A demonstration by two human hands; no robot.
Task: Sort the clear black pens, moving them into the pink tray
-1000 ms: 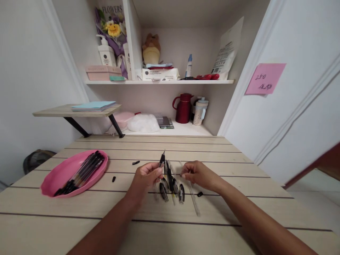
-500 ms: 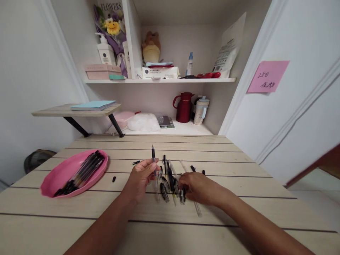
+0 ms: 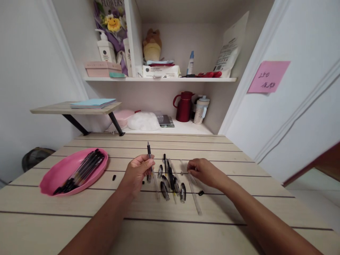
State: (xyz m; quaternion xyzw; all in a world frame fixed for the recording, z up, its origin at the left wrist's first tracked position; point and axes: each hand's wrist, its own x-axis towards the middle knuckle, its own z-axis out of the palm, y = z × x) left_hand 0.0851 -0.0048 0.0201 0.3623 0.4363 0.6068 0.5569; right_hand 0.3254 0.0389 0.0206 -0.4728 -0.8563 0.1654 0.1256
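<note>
My left hand (image 3: 138,173) is closed on a clear pen with a black tip (image 3: 149,155), held nearly upright over the wooden table (image 3: 164,223). My right hand (image 3: 204,172) hovers just right of a pile of loose pen parts (image 3: 171,179), its fingers pinched on something I cannot make out. The pile holds several black caps, clear barrels and thin refills. One clear barrel (image 3: 194,198) lies below my right hand. A small black piece (image 3: 200,193) rests beside my right wrist.
A pink oval tray (image 3: 62,173) with several finished black pens sits at the left. Small black bits (image 3: 114,177) lie between tray and hands. Behind are a low wooden riser (image 3: 74,109) with a notebook, shelves with a red jug (image 3: 183,107), and a pink note (image 3: 267,81) on the wall.
My left hand lifted the pen more upright and shifted slightly left. My right hand dipped into the pile of parts, then drew back up and to the right.
</note>
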